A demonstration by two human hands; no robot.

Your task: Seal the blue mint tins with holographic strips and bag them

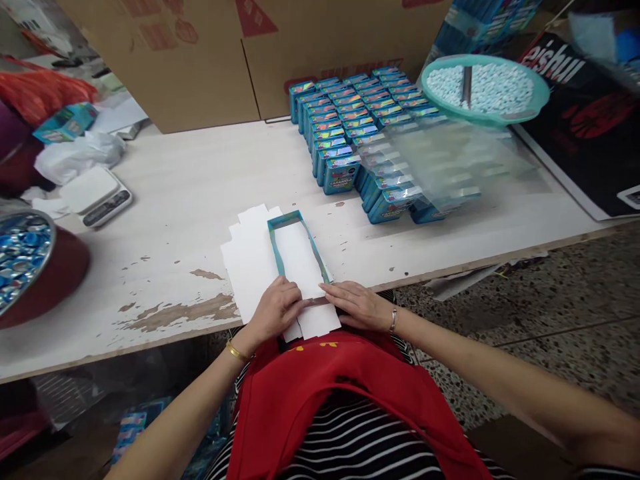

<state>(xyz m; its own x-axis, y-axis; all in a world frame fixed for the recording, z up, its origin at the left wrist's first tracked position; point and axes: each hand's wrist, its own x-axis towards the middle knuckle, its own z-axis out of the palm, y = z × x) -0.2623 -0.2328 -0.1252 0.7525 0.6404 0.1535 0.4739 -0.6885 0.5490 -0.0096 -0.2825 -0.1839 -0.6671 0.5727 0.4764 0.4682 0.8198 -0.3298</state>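
Observation:
A white cardboard sheet [250, 267] with stepped edges lies at the table's front edge. On it rests an open rectangular frame [274, 243] with thin blue sides. My left hand [277, 307] is closed at the near left corner of the frame, its fingers bent and pressed on a thin strip. Across from it, my right hand [357, 305] lies with fingers extended over the near right corner, thumb beneath. Between the hands runs the near side of the frame, brownish in the shade.
Rows of small blue packs [341, 175] stand behind to the right, partly under a clear plastic sheet [450, 160]. A teal bowl [543, 100] of white pieces is beyond. At left are a scale [107, 203] and a red pot [65, 273]. A large carton [200, 73] stands behind.

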